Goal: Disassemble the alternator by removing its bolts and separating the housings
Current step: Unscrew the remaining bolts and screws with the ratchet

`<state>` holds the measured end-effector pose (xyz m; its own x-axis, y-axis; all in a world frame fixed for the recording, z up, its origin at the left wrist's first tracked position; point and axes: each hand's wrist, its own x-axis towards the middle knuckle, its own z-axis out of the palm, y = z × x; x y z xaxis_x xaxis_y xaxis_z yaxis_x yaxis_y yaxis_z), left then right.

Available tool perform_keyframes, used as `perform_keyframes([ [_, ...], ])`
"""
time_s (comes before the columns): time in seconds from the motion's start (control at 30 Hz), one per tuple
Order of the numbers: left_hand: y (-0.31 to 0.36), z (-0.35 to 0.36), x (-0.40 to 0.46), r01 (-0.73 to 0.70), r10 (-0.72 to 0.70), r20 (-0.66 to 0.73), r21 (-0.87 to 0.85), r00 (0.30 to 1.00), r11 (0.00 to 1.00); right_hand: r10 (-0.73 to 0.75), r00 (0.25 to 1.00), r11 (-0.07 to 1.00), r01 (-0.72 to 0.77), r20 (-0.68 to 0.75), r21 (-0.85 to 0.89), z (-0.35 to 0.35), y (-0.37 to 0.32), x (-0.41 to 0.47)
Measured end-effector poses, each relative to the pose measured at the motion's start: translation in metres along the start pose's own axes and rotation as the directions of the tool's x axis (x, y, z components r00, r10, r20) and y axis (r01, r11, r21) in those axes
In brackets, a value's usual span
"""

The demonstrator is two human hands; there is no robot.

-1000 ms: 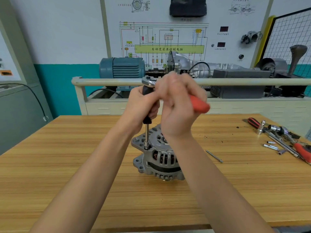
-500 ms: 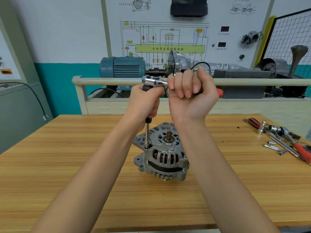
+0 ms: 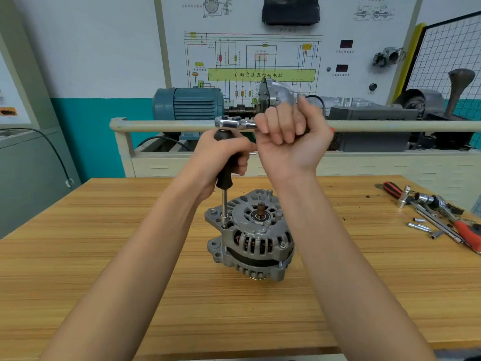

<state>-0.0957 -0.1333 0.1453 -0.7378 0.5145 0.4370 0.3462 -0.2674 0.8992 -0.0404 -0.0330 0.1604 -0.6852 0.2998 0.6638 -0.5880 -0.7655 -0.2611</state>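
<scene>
Bolt-removal step: left hand (image 3: 221, 157) grips black extension handle (image 3: 226, 175), socket on bolt (image 3: 224, 225) at alternator (image 3: 251, 235) 9 o'clock edge, table (image 3: 104, 256) centre. Right hand (image 3: 289, 142) grips ratchet (image 3: 234, 123). Next likely calls for another steady ratchet swing, shaft kept vertical.

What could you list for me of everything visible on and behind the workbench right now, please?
alternator: one, silver-grey, upright at mid workbench
workbench: one, light wood
ratchet: one, chrome head, above the alternator
extension driver: one, black grip and steel shaft, standing on a bolt at the alternator's left edge
loose tools: several, chrome and red-handled, right end of the workbench
electric motor: one, blue, behind the rail
wiring board: one, white, back wall
left hand: grips the driver
right hand: grips the ratchet handle
</scene>
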Motion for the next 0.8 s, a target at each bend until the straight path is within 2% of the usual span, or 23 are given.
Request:
perform_keyframes([
  [0.07, 0.0, 0.0, -0.001, 0.018, -0.016, 0.071, -0.022, 0.997, 1.0, 0.103, 0.989, 0.977, -0.081, -0.105, 0.197, -0.008, -0.003, 0.01],
  [0.17, -0.001, 0.001, -0.001, 0.102, -0.096, 0.138, -0.043, 0.986, 0.994, 0.132, 0.982, 0.96, -0.092, -0.137, 0.266, -0.011, -0.003, 0.015],
  [0.27, -0.002, 0.003, 0.0, 0.106, -0.104, 0.049, -0.029, 0.993, 0.994, 0.036, 0.996, 0.991, -0.026, -0.078, 0.129, -0.008, -0.002, 0.005],
  [0.37, -0.003, 0.013, 0.0, 0.077, -0.073, -0.182, 0.015, 0.98, 0.997, -0.163, 0.984, 0.969, 0.173, 0.069, -0.176, 0.002, 0.01, -0.012],
  [0.4, -0.004, 0.017, 0.0, 0.068, -0.059, -0.25, 0.029, 0.967, 0.997, -0.258, 0.956, 0.908, 0.289, 0.136, -0.303, 0.006, 0.016, -0.018],
  [0.47, -0.003, 0.025, -0.002, 0.052, -0.025, -0.323, 0.076, 0.946, 0.996, -0.41, 0.859, 0.687, 0.513, 0.307, -0.515, 0.012, 0.025, -0.029],
  [0.53, -0.002, 0.028, -0.005, 0.045, -0.006, -0.32, 0.113, 0.948, 0.993, -0.437, 0.772, 0.496, 0.635, 0.462, -0.592, 0.017, 0.031, -0.035],
  [0.57, -0.003, 0.027, -0.005, 0.042, -0.008, -0.303, 0.107, 0.953, 0.993, -0.433, 0.761, 0.472, 0.648, 0.483, -0.598, 0.017, 0.031, -0.036],
  [0.6, -0.004, 0.023, -0.005, 0.038, -0.014, -0.274, 0.083, 0.962, 0.996, -0.433, 0.776, 0.505, 0.63, 0.459, -0.589, 0.018, 0.03, -0.034],
  [0.67, -0.004, 0.013, -0.004, 0.04, -0.036, -0.165, 0.019, 0.986, 0.999, -0.404, 0.85, 0.679, 0.527, 0.339, -0.511, 0.016, 0.024, -0.026],
  [0.73, -0.004, 0.002, -0.001, 0.047, -0.047, -0.049, -0.006, 0.998, 0.999, -0.282, 0.934, 0.862, 0.347, 0.22, -0.37, 0.012, 0.015, -0.015],
  [0.8, -0.003, -0.004, 0.001, 0.023, -0.023, 0.019, -0.02, 1.0, 1.0, -0.096, 0.99, 0.981, 0.113, 0.107, -0.158, 0.007, 0.006, -0.003],
])
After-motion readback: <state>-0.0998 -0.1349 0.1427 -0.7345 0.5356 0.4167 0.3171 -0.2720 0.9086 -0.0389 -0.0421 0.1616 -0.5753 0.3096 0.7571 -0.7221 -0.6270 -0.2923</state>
